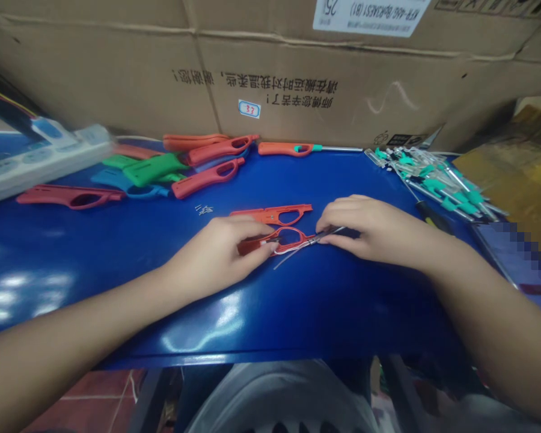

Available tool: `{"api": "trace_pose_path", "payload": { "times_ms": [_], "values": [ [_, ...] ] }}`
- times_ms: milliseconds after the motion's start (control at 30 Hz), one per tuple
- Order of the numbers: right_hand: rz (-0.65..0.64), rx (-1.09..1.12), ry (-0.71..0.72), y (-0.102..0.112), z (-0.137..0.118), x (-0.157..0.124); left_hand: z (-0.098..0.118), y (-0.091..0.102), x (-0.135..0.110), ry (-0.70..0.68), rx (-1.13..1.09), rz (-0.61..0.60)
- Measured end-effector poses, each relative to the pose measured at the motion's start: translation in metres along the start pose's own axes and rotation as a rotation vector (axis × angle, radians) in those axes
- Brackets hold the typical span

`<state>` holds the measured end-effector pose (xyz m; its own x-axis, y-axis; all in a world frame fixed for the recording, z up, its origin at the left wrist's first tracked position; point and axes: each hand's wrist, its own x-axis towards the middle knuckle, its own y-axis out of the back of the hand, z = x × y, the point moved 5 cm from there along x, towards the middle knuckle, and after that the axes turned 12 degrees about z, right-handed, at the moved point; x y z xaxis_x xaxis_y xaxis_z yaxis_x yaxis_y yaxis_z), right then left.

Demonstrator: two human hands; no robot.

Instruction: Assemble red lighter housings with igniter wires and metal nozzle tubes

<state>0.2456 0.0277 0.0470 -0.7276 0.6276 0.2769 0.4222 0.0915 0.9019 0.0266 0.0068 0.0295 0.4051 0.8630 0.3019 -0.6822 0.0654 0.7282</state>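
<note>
My left hand lies on the blue table with its fingers closed on an orange lighter shell half that has white wires in it. My right hand pinches a thin metal tube at the shell's right end. A second orange shell half rests just behind the first, untouched.
Red, green and blue shell halves are piled at the back left, near a white power strip. An assembled orange lighter lies at the back. Several teal-tipped metal tubes are heaped at the right. Cardboard boxes wall off the rear.
</note>
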Motion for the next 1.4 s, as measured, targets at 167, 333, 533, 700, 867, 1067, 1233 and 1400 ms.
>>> {"api": "trace_pose_path", "payload": {
  "times_ms": [167,333,533,700,867,1067,1233,1400],
  "values": [
    [0.008,-0.056,0.004,0.001,-0.004,0.001,-0.002,-0.002,0.0,-0.065,0.123,-0.021],
    [0.006,-0.099,-0.039,0.003,-0.003,0.0,0.0,-0.005,-0.002,-0.143,0.223,-0.061],
    [-0.051,-0.099,-0.162,0.003,-0.002,-0.004,-0.001,-0.008,-0.004,-0.227,0.33,-0.066],
    [-0.069,-0.164,-0.168,0.002,-0.007,-0.003,-0.002,-0.009,-0.002,-0.254,0.352,-0.091],
    [-0.112,-0.127,-0.16,0.0,-0.008,-0.004,0.0,-0.01,-0.002,-0.256,0.392,-0.12],
    [-0.164,-0.026,-0.198,-0.001,-0.005,-0.013,0.012,-0.012,-0.005,-0.38,0.501,-0.107],
    [-0.133,0.046,-0.197,0.003,-0.012,-0.013,0.022,0.0,-0.008,-0.416,0.371,-0.034],
    [-0.094,0.081,-0.11,-0.007,-0.031,-0.007,0.028,0.007,-0.011,-0.433,0.233,-0.037]
  ]
}}
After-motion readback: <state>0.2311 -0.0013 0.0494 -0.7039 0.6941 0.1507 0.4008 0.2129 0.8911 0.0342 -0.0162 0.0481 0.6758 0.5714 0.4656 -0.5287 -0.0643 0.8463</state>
